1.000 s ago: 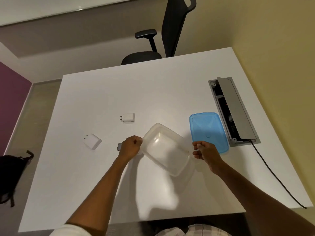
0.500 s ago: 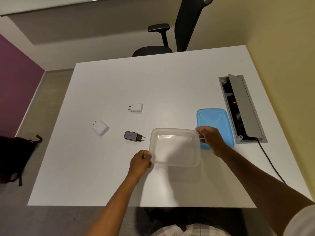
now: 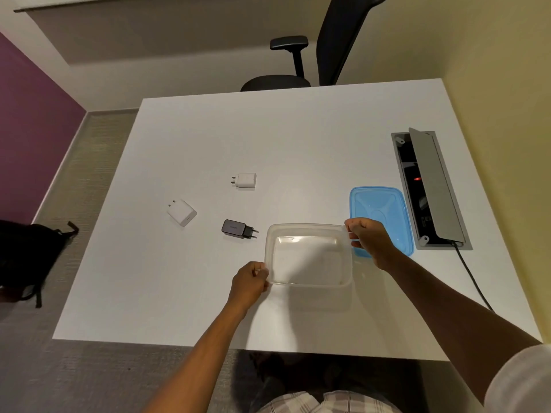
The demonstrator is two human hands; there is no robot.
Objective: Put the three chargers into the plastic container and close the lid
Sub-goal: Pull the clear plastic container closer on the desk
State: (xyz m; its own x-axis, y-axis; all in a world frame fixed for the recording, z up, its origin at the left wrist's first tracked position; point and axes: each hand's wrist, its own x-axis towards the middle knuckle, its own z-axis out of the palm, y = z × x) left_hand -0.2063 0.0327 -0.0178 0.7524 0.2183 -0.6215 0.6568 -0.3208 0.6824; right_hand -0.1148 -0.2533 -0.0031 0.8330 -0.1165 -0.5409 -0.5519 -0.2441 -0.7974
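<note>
A clear plastic container sits level and open side up on the white table, with nothing inside. My left hand pinches its near-left corner and my right hand grips its far-right corner. The blue lid lies flat just right of the container, partly under my right hand. A dark charger with round pins lies just left of the container. Two white chargers lie farther left: one to the far left, one farther back.
An open grey cable box is sunk into the table at the right, with a black cable running off the near edge. A black office chair stands behind the table. A black bag lies on the floor at the left.
The container was tilted and raised a second ago; both hands have levelled it and brought it down onto the table. The dark charger, hidden by my left hand before, now shows.
</note>
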